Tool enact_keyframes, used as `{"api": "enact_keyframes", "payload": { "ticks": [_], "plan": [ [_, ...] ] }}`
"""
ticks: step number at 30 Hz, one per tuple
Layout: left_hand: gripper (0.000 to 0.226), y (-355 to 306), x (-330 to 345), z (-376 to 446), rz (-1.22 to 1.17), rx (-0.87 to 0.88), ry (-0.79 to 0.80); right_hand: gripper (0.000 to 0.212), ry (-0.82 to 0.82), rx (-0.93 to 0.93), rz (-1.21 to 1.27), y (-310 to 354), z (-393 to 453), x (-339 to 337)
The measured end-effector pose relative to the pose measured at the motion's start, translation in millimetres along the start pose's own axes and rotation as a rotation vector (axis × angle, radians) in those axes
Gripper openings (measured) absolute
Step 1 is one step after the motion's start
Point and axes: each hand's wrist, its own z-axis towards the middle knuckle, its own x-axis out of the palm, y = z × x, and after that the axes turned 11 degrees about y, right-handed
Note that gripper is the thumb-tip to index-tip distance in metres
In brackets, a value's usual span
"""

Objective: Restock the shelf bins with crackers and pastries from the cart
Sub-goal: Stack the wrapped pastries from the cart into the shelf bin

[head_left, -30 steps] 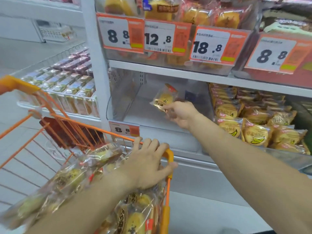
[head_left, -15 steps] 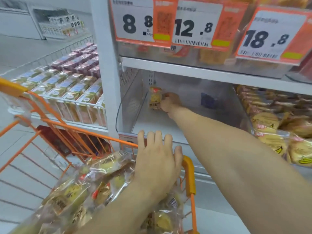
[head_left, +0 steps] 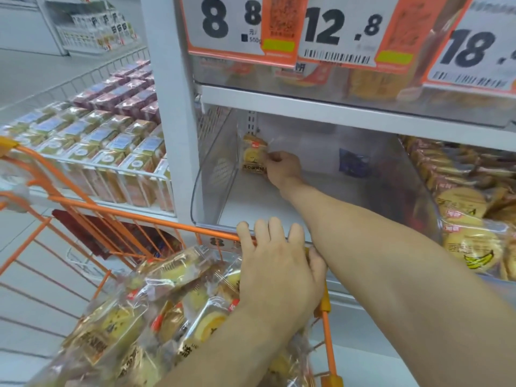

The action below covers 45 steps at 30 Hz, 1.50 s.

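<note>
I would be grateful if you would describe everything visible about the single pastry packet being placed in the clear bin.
The pastry packet is a small clear plastic wrapper holding a round yellow pastry, with a red patch near its top and a band of dark print low on the front. It stands upright at the back left of the clear shelf bin, close to the rear wall. The right hand pinches its right edge. Whether its base rests on the bin floor cannot be told.

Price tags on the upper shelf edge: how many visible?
3: the 8.8 tag at left, the 12.8 tag in the middle, the 18 tag cut off at right. More may lie outside the frame.
</note>
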Motion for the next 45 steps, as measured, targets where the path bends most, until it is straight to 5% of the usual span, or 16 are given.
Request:
{"api": "enact_keyframes", "payload": {
  "ticks": [9,16,21,25,29,34,36,45],
  "plan": [
    [0.022,0,3,0,-0.040,0.002,-0.014,0.032,0.054,0.072,-0.128,10,-6,-5],
    [0.031,6,-2,4,-0.056,0.010,0.129,0.017,0.106,0.222,-0.066,26,-37,-33],
    [0.041,19,-20,7,-0.229,0.073,0.339,0.011,0.298,0.049,-0.090,49,-108,-74],
    [0.027,37,-53,-9,-0.420,0.194,0.198,0.011,0.303,-0.149,-0.095,57,-177,-88],
    [0.018,67,-76,-31,-0.226,0.000,0.198,0.018,0.401,-0.240,-0.041,45,-239,-71],
    [0.055,102,-71,-48,-0.151,-0.268,0.360,0.013,0.466,-0.524,-0.705,4,-265,-54],
    [0.058,107,-64,-47,-0.184,-0.257,0.438,0.019,0.445,-0.514,-0.746,6,-266,-51],
    [0.031,115,-78,-42,-0.362,-0.304,0.197,0.023,0.423,-0.469,-0.775,11,-266,-43]
  ]
}}
